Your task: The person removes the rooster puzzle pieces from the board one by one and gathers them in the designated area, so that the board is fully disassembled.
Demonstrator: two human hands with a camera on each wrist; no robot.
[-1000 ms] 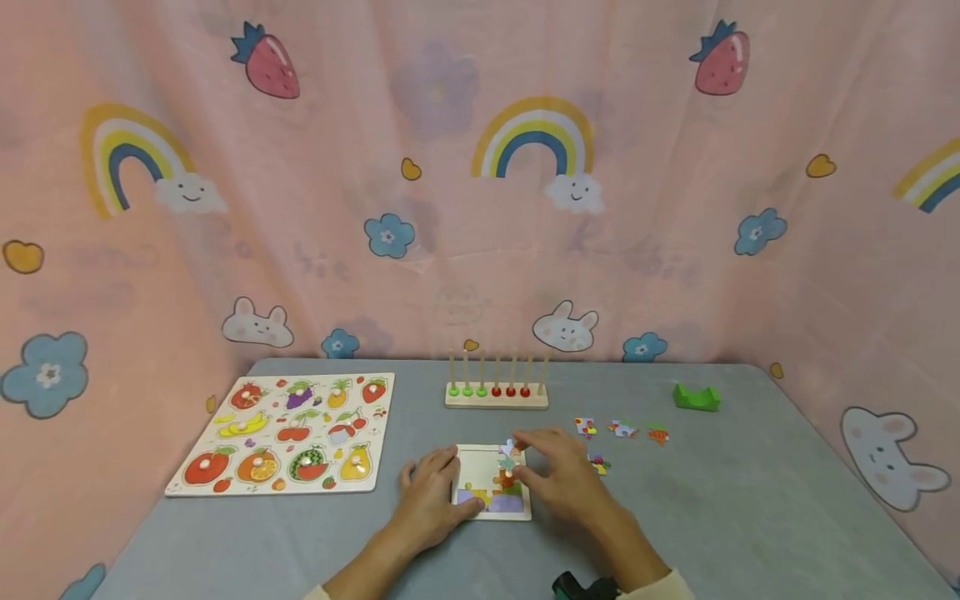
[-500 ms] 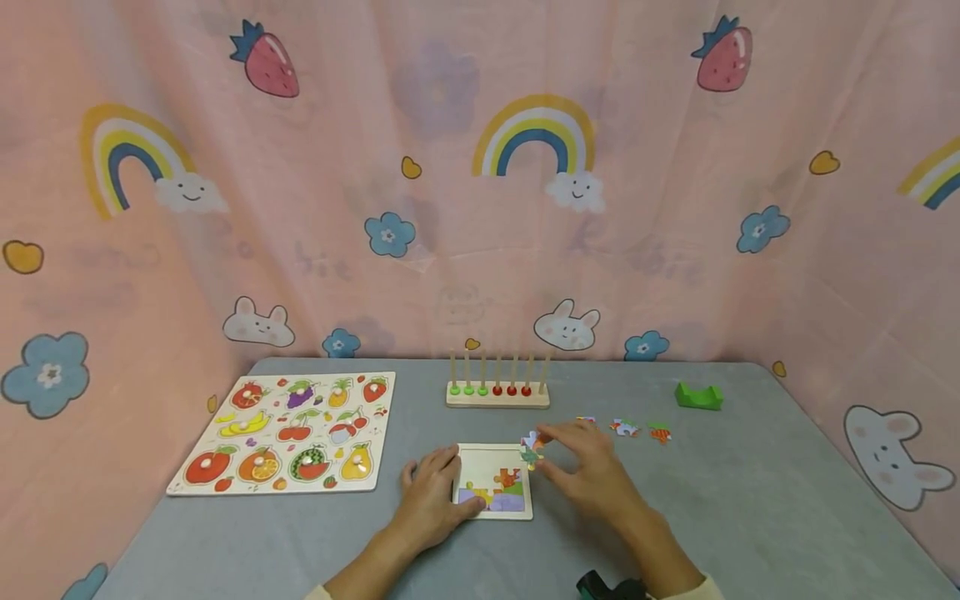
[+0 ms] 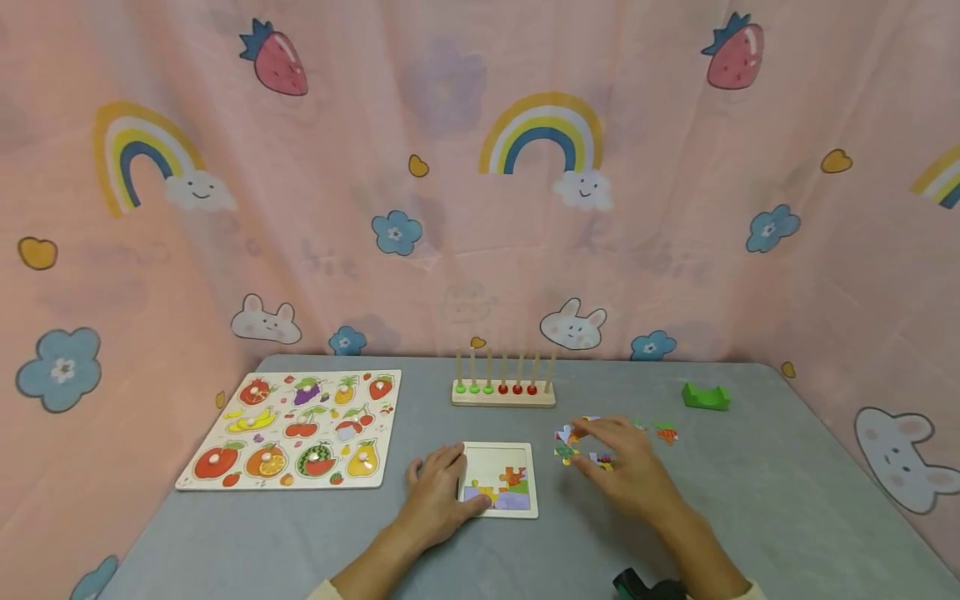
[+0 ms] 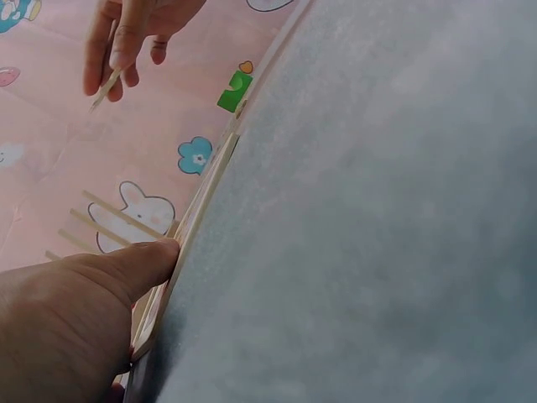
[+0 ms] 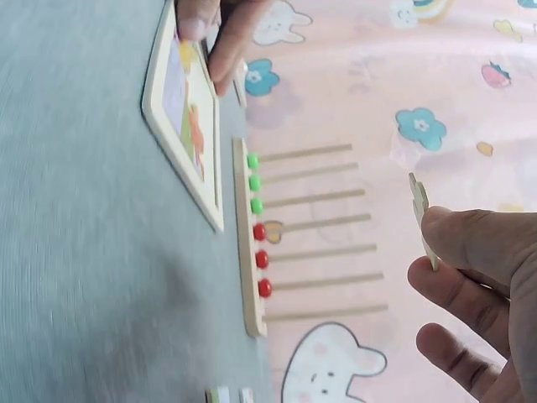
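Observation:
My right hand (image 3: 630, 462) pinches a colourful jigsaw piece (image 3: 564, 447) between thumb and fingers, raised over the table to the right of the puzzle tray (image 3: 483, 457). Seen edge-on in the right wrist view, the piece (image 5: 420, 206) is thin and pale. My left hand (image 3: 435, 493) grips the wooden tray at its left side, thumb over the lower corner and fingers along the edge. Inside the tray, joined pieces (image 3: 513, 500) fill the bottom, with an orange one (image 3: 513, 476) at the right. Loose jigsaw pieces (image 3: 666, 432) lie beyond my right hand, some partly hidden by it.
A fruit puzzle board (image 3: 392, 417) lies at the left. Behind the tray stands a wooden peg rack (image 3: 503, 398) with green and red beads. A green curved block (image 3: 706, 397) sits at the back right. A patterned pink curtain (image 3: 465, 283) hangs behind the table.
My right hand has lifted the jigsaw piece out of the tray's upper right and carried it rightward, towards the loose pieces. My left hand stays on the tray.

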